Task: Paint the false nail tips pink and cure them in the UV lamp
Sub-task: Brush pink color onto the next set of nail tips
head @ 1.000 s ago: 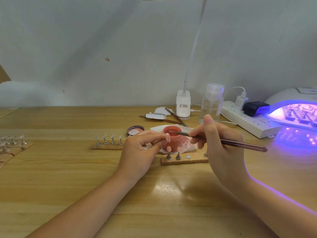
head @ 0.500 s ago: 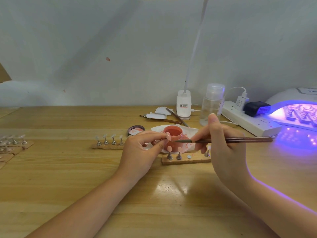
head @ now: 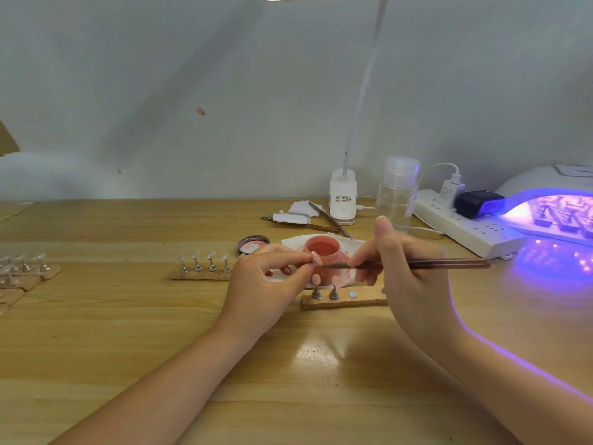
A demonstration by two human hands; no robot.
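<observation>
My left hand (head: pixel 266 284) pinches a small false nail tip on a stand (head: pixel 316 259) between thumb and fingers, just in front of the open pot of pink gel (head: pixel 322 250). My right hand (head: pixel 407 271) grips a thin brown brush (head: pixel 449 263) held level, its bristle end touching that nail tip. Below them a wooden strip (head: pixel 345 300) carries two pink-painted tips (head: pixel 324 281) on metal stands. A second strip (head: pixel 200 268) to the left holds several clear tips. The UV lamp (head: pixel 552 210) glows violet at the far right, with strips of tips inside.
The pot's lid (head: pixel 253 245) lies beside a white paper (head: pixel 353 244) under the pot. Behind are spare brushes (head: pixel 327 220), a desk lamp base (head: pixel 342 197), a clear bottle (head: pixel 397 194) and a white power strip (head: pixel 465 229). More strips with tips (head: pixel 22 271) sit at the left edge.
The brush came out of the pink pot and swung down to level, its tip now at the nail tip held by my left hand. My left hand stayed in place.
</observation>
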